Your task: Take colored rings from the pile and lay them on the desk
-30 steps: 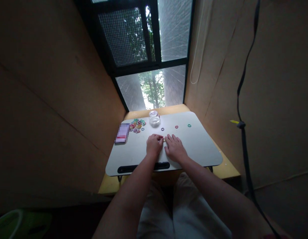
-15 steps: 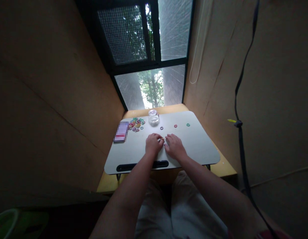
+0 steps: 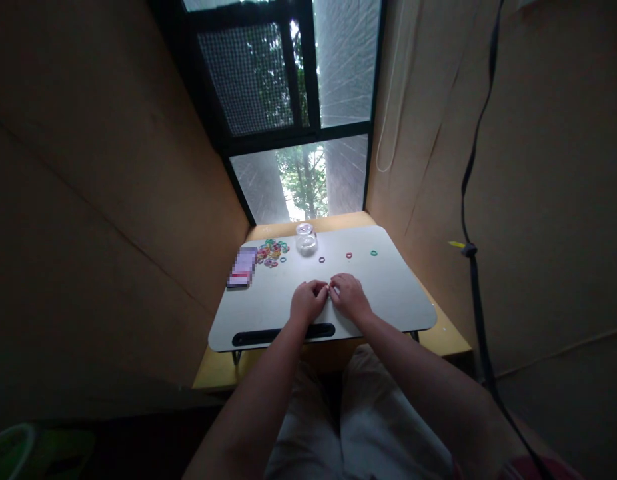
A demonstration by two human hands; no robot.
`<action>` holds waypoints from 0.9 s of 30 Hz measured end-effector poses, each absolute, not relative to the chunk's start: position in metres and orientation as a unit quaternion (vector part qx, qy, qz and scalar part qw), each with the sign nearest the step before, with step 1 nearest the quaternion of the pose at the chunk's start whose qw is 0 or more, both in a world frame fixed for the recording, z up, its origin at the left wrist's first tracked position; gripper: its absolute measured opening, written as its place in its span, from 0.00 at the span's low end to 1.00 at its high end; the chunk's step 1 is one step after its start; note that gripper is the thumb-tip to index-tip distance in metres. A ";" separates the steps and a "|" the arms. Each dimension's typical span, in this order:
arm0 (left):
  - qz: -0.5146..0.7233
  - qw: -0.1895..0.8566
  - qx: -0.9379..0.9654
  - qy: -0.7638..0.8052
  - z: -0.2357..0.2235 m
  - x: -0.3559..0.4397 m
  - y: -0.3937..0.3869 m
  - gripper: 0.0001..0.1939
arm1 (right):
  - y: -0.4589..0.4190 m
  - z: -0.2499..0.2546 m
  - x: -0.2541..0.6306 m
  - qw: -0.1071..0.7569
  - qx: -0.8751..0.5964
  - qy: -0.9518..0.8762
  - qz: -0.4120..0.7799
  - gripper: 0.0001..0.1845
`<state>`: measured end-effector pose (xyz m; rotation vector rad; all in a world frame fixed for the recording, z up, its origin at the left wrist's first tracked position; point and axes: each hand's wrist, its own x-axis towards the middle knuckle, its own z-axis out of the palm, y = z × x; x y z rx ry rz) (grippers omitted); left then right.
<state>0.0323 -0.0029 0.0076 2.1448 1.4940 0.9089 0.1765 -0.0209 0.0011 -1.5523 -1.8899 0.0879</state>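
My left hand (image 3: 308, 301) is closed in a pinch over the middle of the white lap table (image 3: 263, 303). A small yellowish ring (image 3: 328, 287), mostly hidden, is between its fingertips. Close against it from the right, my right hand (image 3: 349, 297) has its thumb and fingers pinched at the same spot. Beyond the hands lie three single rings in a row: a dark purple ring (image 3: 322, 260), a red ring (image 3: 349, 255) and a green ring (image 3: 374, 253). A pile of coloured rings (image 3: 272, 251), resembling hair ties, sits at the back left.
A clear jar (image 3: 306, 241) stands at the table's back edge. At the left edge lies a phone (image 3: 242, 268) with a blurred screen. A black slot (image 3: 258, 337) runs along the front edge. A dark strap (image 3: 478, 300) hangs at the right; a window (image 3: 303, 180) is ahead.
My right hand has come in to meet my left hand, and its spread fingers have closed. The yellowish ring, clearer before, is now mostly covered. The view has shifted slightly.
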 end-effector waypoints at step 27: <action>0.320 0.148 0.765 0.539 0.004 0.029 -0.008 0.08 | -0.023 -0.002 0.181 0.401 -0.543 -0.734 0.073 0.02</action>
